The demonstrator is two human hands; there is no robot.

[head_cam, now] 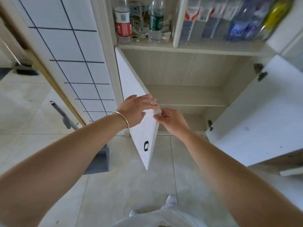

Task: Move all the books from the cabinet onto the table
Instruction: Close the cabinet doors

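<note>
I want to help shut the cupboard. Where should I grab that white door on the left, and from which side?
Grab the left door by its free top corner, where both hands already are: the left hand lies flat on the outer face and the right hand pinches the thin edge. Come from the front, fingers wrapped over the edge. The small black handle lower down on the outer face would probably work too.
</note>
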